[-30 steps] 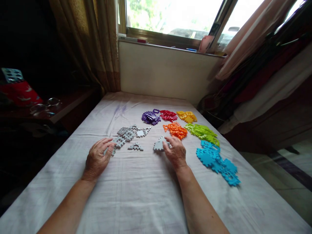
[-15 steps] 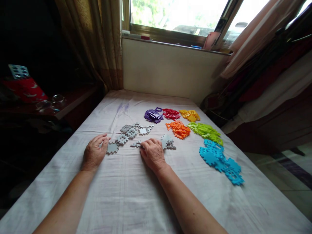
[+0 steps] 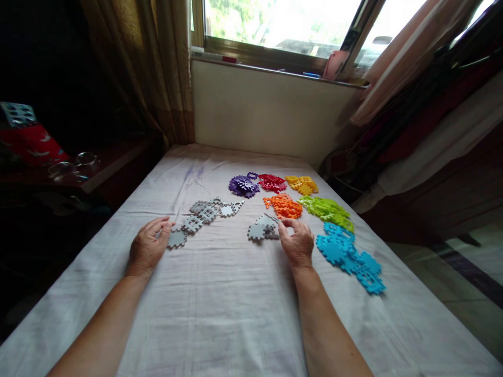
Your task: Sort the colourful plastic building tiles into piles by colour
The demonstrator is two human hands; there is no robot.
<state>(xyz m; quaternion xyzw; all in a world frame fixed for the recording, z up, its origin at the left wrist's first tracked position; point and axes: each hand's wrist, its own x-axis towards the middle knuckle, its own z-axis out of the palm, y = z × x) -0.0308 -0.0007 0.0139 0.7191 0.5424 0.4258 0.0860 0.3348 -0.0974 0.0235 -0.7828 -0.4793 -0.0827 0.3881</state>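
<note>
Right-hand grip (image 3: 297, 242) pinching thin grey piece (image 3: 272, 217), flat grey tiles (image 3: 257, 232) beneath, toothed edges

Across the sheet (image 3: 204, 314), your left hand (image 3: 146, 246) lay just left of a trail of pieces (image 3: 193, 224) running far and to the right. Your right hand (image 3: 297, 242) was at the right edge of a small cluster (image 3: 256, 232). Beyond, three piles (image 3: 272, 183) lined the far row; before them sat a fourth pile (image 3: 288, 206), a fifth (image 3: 327, 210) to its right and a sixth (image 3: 340, 250) nearest you. A pouch (image 3: 35, 145) stood on the side table (image 3: 113, 166), far left.
</note>
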